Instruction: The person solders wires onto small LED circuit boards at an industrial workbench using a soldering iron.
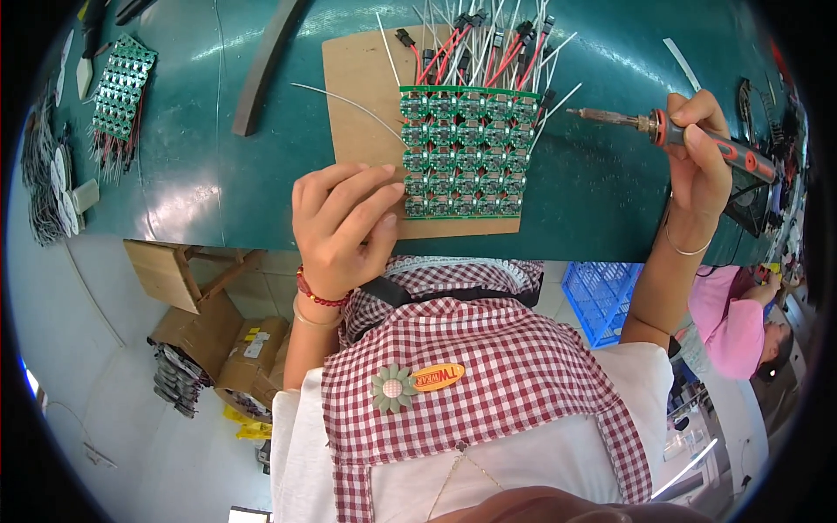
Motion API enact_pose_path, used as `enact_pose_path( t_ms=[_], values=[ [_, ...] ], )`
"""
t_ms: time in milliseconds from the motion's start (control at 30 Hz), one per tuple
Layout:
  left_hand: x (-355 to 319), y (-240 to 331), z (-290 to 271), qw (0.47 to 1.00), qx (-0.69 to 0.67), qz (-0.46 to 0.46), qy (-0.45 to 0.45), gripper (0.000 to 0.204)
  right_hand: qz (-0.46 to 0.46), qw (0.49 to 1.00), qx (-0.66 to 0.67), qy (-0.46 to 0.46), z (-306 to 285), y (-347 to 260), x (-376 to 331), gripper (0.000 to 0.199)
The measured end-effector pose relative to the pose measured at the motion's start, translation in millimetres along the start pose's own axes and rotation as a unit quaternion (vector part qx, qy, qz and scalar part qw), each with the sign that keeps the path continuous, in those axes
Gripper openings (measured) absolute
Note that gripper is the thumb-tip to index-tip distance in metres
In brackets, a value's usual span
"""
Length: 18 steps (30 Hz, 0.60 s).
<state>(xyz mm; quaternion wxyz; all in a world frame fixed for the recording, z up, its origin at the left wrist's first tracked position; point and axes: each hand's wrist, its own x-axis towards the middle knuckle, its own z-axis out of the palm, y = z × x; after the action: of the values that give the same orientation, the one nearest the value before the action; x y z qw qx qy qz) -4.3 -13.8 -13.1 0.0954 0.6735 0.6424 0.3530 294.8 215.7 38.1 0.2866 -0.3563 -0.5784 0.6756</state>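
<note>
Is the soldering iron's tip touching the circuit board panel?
No, the right hand holds the soldering iron with its tip apart from the panel, tabletop between.

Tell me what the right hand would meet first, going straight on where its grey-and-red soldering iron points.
The soldering iron would probably touch the thin white wires beside the right edge of the green rectangular circuit-board panel; depth is unclear.

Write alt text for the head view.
The right hand holds a grey-and-red soldering iron right of a rectangular green circuit-board panel with red and white wires; the left hand is at the panel's left edge. Brown cardboard lies beneath, on a dark green table.
</note>
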Motion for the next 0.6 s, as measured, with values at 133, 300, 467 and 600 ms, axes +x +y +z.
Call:
enact_pose_path(
  t_ms=[133, 300, 467, 600],
  values=[
    [-7.8, -4.8, -2.8, 0.998, 0.04, -0.025, 0.043, 0.021, -0.039, 0.998, 0.027, 0.045, 0.1, 3.9, -18.6, 0.02],
    [0.5, -26.6, -17.7, 0.909, 0.322, -0.251, 0.088, 0.056, -0.059, 0.993, 0.049, 0.086, -0.1, 9.2, -48.2, 0.022],
    [-16.9, -62.2, -21.0, 0.891, 0.309, -0.326, -0.066, 0.072, -0.063, 0.988, 0.062, 0.124, -5.9, 17.2, -69.9, 0.021],
    [-14.1, -59.6, -21.8, 0.9, 0.296, -0.313, -0.056, 0.072, -0.069, 0.984, 0.087, 0.136, -9.6, 26.2, -80.2, 0.02]
  ],
)
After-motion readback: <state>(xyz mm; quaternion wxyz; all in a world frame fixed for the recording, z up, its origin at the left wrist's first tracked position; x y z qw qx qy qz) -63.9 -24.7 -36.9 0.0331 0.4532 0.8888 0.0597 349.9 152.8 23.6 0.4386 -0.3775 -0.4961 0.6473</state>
